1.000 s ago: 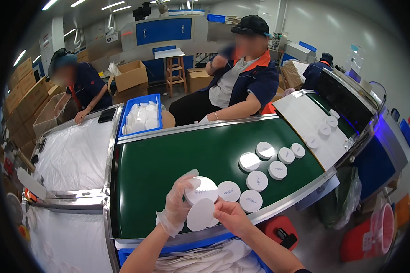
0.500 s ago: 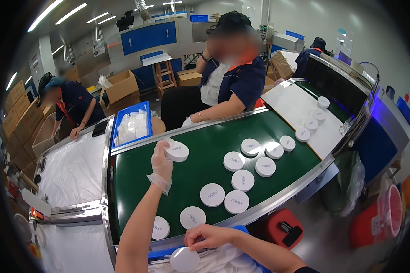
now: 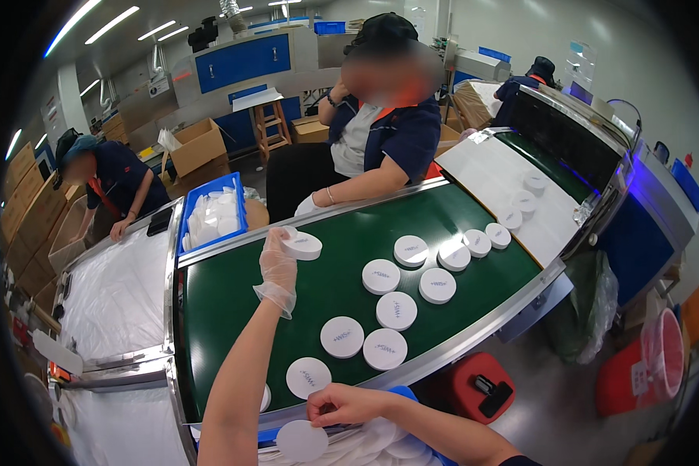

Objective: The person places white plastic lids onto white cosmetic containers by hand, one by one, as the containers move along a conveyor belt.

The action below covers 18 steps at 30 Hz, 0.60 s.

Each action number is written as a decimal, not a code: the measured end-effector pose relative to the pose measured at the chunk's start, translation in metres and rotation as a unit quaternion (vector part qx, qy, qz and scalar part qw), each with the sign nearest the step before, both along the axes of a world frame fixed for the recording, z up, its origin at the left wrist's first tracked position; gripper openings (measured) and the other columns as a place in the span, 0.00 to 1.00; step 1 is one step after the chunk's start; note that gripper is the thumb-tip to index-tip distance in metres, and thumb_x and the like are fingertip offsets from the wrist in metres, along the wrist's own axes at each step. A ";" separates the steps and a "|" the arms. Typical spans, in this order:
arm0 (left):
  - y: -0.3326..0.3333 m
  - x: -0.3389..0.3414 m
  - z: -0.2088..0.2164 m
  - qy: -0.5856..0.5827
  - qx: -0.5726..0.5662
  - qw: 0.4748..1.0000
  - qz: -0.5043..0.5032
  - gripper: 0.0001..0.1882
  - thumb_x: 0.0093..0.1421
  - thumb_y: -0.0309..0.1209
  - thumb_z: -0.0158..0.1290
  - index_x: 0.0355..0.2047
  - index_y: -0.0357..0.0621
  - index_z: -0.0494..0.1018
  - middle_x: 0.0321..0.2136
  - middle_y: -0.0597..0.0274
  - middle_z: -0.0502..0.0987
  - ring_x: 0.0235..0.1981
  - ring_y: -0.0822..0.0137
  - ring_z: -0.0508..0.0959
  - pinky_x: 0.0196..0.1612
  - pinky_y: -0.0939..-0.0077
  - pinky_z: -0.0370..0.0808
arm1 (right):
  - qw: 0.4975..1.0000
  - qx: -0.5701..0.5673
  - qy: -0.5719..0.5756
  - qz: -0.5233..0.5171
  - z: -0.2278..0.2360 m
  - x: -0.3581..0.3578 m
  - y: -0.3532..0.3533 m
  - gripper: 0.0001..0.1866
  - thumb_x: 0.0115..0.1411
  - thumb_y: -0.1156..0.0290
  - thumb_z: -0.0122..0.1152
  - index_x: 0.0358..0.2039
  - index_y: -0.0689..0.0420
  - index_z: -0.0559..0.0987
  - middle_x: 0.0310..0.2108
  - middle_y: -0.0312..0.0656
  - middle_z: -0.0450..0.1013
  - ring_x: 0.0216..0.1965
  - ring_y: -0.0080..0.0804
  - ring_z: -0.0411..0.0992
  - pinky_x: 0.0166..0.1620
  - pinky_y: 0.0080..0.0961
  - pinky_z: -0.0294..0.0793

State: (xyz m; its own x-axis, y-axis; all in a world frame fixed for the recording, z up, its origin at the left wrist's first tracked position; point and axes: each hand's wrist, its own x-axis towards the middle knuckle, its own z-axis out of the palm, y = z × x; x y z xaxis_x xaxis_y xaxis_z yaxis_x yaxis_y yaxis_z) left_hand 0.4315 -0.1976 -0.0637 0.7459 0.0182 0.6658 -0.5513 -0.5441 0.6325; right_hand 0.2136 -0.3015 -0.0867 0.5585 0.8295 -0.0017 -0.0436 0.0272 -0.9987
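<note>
The gloved left hand (image 3: 276,268) held in its grip a thick, round white puck (image 3: 304,247) over the glossy green belt (image 3: 225,311), the bare right hand (image 3: 344,405) pinched a thin white disc (image 3: 303,442) above a blue plastic bin (image 3: 404,391), and the loose pucks (image 3: 396,311) apparently awaited handling

the one view sits at the wearer's head and looks forward and down over the green belt (image 3: 326,287), near enough that both forearms (image 3: 238,380) show at the lower edge. its fisheye sweep bends straight edges, darkens to black at the rim, and reaches the far blue-doored machine (image 3: 242,62) and ceiling lights (image 3: 111,25).
</note>
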 end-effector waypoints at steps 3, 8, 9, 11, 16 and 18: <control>-0.004 0.001 0.000 0.019 -0.017 1.000 -0.002 0.12 0.50 0.14 0.43 0.32 0.44 0.62 0.30 0.49 0.72 0.33 0.49 0.72 0.38 0.69 0.69 | 1.000 0.015 0.004 -0.024 0.004 -0.002 -0.004 0.09 0.52 0.70 0.56 0.22 0.63 0.72 0.20 0.33 0.67 0.23 0.17 0.62 0.27 0.17 0.62; -0.006 0.000 -0.002 0.019 -0.023 1.000 -0.002 0.12 0.50 0.13 0.42 0.32 0.44 0.62 0.30 0.49 0.72 0.33 0.51 0.73 0.38 0.70 0.69 | 0.999 0.025 0.003 -0.025 0.002 -0.002 -0.004 0.08 0.52 0.71 0.56 0.22 0.63 0.72 0.19 0.33 0.67 0.22 0.17 0.61 0.27 0.17 0.62; -0.007 0.000 -0.002 0.019 -0.030 0.999 -0.003 0.12 0.50 0.13 0.41 0.32 0.44 0.62 0.30 0.49 0.72 0.33 0.52 0.73 0.38 0.70 0.69 | 0.999 0.022 0.004 -0.025 0.003 -0.002 -0.005 0.08 0.52 0.71 0.56 0.22 0.63 0.72 0.19 0.33 0.66 0.22 0.17 0.61 0.27 0.17 0.61; -0.008 0.000 -0.002 0.026 -0.039 0.999 -0.002 0.13 0.50 0.13 0.39 0.33 0.45 0.62 0.30 0.51 0.72 0.33 0.56 0.72 0.39 0.74 0.68 | 0.999 0.021 0.008 -0.024 0.003 -0.003 -0.007 0.08 0.52 0.71 0.56 0.22 0.63 0.72 0.19 0.33 0.67 0.22 0.17 0.61 0.26 0.17 0.61; -0.011 0.000 -0.002 0.021 -0.041 0.999 0.004 0.14 0.51 0.12 0.38 0.33 0.46 0.62 0.30 0.53 0.72 0.32 0.60 0.71 0.39 0.77 0.67 | 0.999 0.027 0.019 -0.032 0.004 -0.002 -0.011 0.08 0.52 0.71 0.56 0.22 0.63 0.72 0.19 0.33 0.67 0.22 0.18 0.61 0.26 0.17 0.61; -0.012 -0.002 0.000 0.042 -0.038 0.998 0.006 0.14 0.51 0.12 0.38 0.33 0.46 0.62 0.29 0.53 0.71 0.32 0.59 0.72 0.39 0.77 0.67 | 0.999 0.024 0.017 -0.029 0.002 -0.002 -0.013 0.08 0.52 0.71 0.56 0.23 0.63 0.72 0.19 0.34 0.67 0.22 0.18 0.62 0.26 0.18 0.61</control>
